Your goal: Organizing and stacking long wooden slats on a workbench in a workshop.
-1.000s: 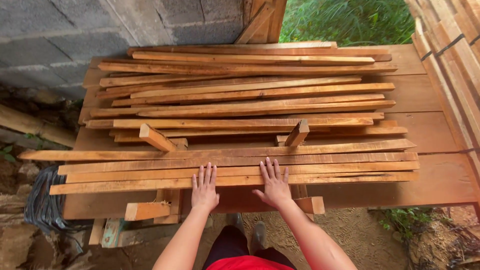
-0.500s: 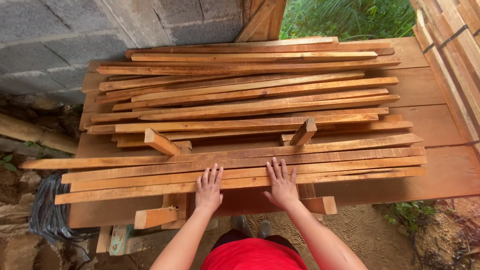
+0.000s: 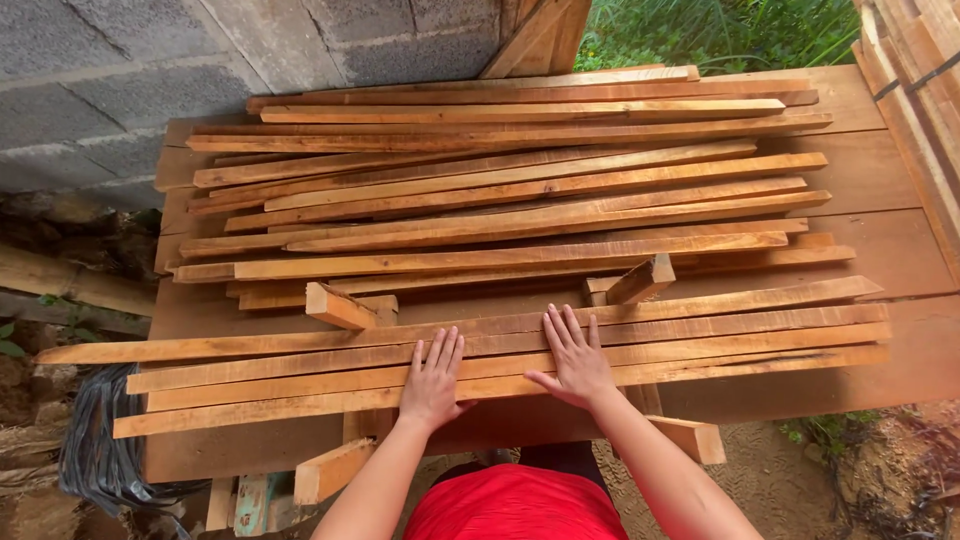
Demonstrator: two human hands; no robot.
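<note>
**Two flat hands on a row of long wood strips**

Both hands lie flat near the bottom middle of the frame. The left hand [image 3: 432, 380] has its fingers straight and close together, and its grip is released, holding nothing. The right hand [image 3: 573, 362] sits just beside it, a little higher, with its fingers spread a bit. Its grip is released too. Both palms press down on the front bundle of strips [image 3: 500, 355], which are four or five long thin pieces of wood lying side by side. The bundle runs under the hands from the lower left of the frame to the right edge of the table [image 3: 900, 240].

Above the hands, in the middle and top of the frame, lies a bigger pile of strips [image 3: 500, 190] (they cross each other a little). Two short wood blocks stick up between the pile and the bundle, the left block [image 3: 340, 306] and the right block [image 3: 640, 280]. A grey block wall [image 3: 200, 70] fills the upper left. Green grass [image 3: 720, 35] shows at the upper right. A black bundle [image 3: 100, 450] sits on the ground at the lower left.
</note>
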